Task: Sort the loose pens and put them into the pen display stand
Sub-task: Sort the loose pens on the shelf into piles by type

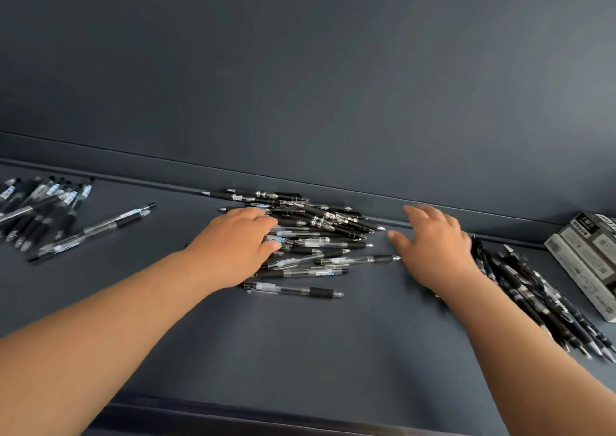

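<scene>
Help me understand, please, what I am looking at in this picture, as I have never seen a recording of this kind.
There is no machine here. A person works with two bare hands, and the single picture comes from a wide-angle camera worn on the head, looking forward and down.

The left hand lies on a mixed pile of pens in the middle of the dark table. Its fingers bend over the pens, but the picture does not show whether they pinch one. The right hand is blurred, with fingers spread, just right of the pile, and it holds nothing.

A second group of pens lies at the far left. A third group of mostly black pens lies at the right, beside the right forearm. Printed grey boxes lie at the right edge.
</scene>
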Motion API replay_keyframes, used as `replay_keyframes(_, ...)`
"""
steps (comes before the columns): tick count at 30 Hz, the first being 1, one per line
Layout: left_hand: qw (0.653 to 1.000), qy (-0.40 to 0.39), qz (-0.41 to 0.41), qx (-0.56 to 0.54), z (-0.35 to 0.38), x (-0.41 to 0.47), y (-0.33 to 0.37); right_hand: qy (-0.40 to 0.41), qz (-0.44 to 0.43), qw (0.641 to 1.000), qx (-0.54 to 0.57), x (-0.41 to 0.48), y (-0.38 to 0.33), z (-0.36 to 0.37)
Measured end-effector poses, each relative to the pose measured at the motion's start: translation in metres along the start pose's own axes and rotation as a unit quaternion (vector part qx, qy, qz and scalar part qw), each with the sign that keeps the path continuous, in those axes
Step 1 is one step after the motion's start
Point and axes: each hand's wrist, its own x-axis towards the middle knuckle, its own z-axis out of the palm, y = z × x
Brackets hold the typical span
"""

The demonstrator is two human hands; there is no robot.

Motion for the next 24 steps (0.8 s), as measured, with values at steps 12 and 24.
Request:
replay_keyframes(12, 1.000, 0.014, -0.019, -0.019, -0.012, 0.016, -0.002, -0.091, -0.058, 0.985, 0.135, 0.039, -0.043, 0.034)
replay_keyframes(24, 0.997, 0.035, -0.010, -0.069, -0.007, 0.031, 0.004, -0.198, -0.120, 0.940, 0.250, 0.026, -0.049, 0.020)
